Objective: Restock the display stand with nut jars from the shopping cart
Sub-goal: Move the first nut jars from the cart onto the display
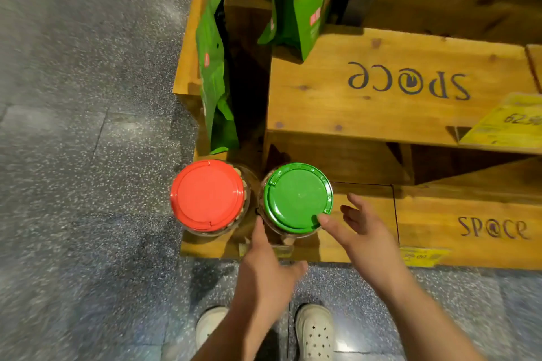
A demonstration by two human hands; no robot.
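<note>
Looked like the placing step: green-lid jar (297, 199) sat on the stand's (366, 220) near ledge, just right of the red-lid jar (207, 195). Left hand (264, 267) and right hand (363, 226) flanked it, fingers loose, right fingertip touching the lid, neither grip holding anything. Probably next: fetch another from the cart, which wasn't in view.

1. The red-lidded jar (207, 195) and green-lidded jar (297, 199) are seen from straight above, so their lids hide nearly all of the jar bodies and any labels.
2. The left hand (264, 268) covers the near side of the green-lidded jar, at 6 o'clock from its lid.
3. The yellow price tag (511, 123) at 3 o'clock is cut by the right edge, its digits unreadable.
4. Both green bags (215, 73) run off the top edge.
5. The floor (73, 126) at 9 o'clock is motion-blurred.
</note>
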